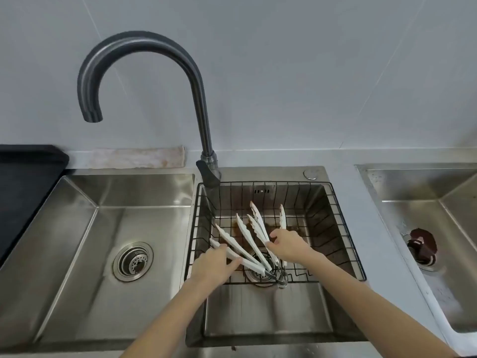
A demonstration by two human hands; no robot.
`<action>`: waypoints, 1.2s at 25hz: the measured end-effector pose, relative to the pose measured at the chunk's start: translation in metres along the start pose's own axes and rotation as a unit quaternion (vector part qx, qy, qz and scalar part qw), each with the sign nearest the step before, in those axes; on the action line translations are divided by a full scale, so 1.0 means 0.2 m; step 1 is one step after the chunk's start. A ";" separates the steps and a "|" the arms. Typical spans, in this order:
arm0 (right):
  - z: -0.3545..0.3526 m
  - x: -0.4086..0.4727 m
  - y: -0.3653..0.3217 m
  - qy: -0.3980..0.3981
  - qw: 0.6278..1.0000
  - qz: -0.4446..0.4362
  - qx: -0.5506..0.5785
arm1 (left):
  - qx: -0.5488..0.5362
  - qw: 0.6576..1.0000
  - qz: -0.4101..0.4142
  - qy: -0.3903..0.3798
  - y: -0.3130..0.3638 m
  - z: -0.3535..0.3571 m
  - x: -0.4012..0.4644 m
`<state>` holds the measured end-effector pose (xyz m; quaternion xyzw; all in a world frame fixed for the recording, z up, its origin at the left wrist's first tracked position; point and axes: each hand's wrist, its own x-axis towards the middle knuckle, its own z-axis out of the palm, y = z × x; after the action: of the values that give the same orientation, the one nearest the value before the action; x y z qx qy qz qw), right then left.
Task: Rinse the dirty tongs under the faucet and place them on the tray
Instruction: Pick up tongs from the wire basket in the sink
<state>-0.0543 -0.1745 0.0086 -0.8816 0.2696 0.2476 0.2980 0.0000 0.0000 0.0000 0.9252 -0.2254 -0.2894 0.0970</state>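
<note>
Three white tongs with brown smears lie fanned out in a black wire basket [335,202] set in the middle sink basin. My left hand [214,264] rests on the leftmost tongs [229,244], fingers curled over its arms. My right hand [289,245] pinches an arm of the rightmost tongs [260,223]. The middle tongs [246,235] lie free between them. The dark gooseneck faucet [198,94] arcs left, its spout [92,117] hanging over the left basin; no water runs. A black tray [23,182] sits on the counter at far left.
The left basin [77,228] holds only its drain strainer [133,260]. A separate sink [438,228] at the right has a dark red object [423,244] at its drain. A stained cloth [139,157] lies along the wall behind the left basin.
</note>
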 end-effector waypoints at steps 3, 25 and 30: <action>0.05 0.05 0.01 -0.022 1.000 0.012 0.006 | -0.015 1.000 -0.008 -0.017 0.01 0.04 0.04; 0.05 -0.18 -0.19 0.124 0.985 -0.051 0.111 | -0.372 0.922 0.037 0.102 0.06 -0.14 -0.16; 0.11 -0.26 -0.35 0.146 0.977 -0.060 0.142 | -0.467 0.872 0.028 0.144 -0.06 -0.22 -0.24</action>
<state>-0.0551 -0.0943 0.0517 -0.8716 0.2889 0.0566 0.3921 -0.0049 0.0356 0.0564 0.7968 -0.0738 -0.2217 0.5572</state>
